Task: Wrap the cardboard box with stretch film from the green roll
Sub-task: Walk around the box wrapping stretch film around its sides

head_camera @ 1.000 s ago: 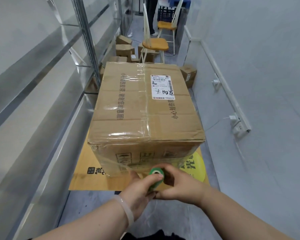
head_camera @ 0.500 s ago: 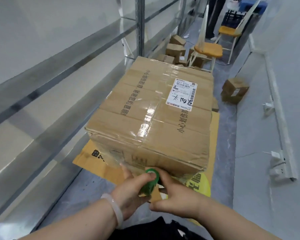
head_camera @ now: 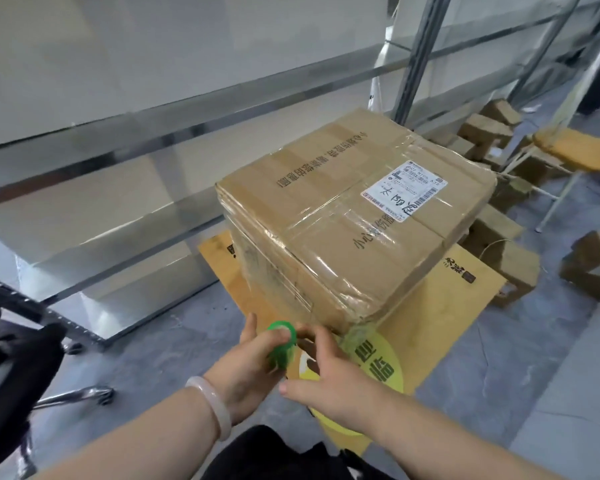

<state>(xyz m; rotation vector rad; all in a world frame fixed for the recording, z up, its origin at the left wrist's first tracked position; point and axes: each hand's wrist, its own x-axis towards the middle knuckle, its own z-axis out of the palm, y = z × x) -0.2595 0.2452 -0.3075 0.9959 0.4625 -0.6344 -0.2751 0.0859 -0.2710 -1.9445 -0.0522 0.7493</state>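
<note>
Grey floor (head_camera: 187, 358), cardboard sheet (head_camera: 447, 306) (yellow-printed), small boxes (head_camera: 593, 268)

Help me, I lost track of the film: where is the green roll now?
Head view, low centre: the green roll is held between the left hand and the right hand, just before the near lower corner of the cardboard box.

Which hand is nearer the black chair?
Left. The left hand holds the green roll on the side facing the black chair. The right hand is on the roll's other side, farther from the chair, by the cardboard box corner.
</note>
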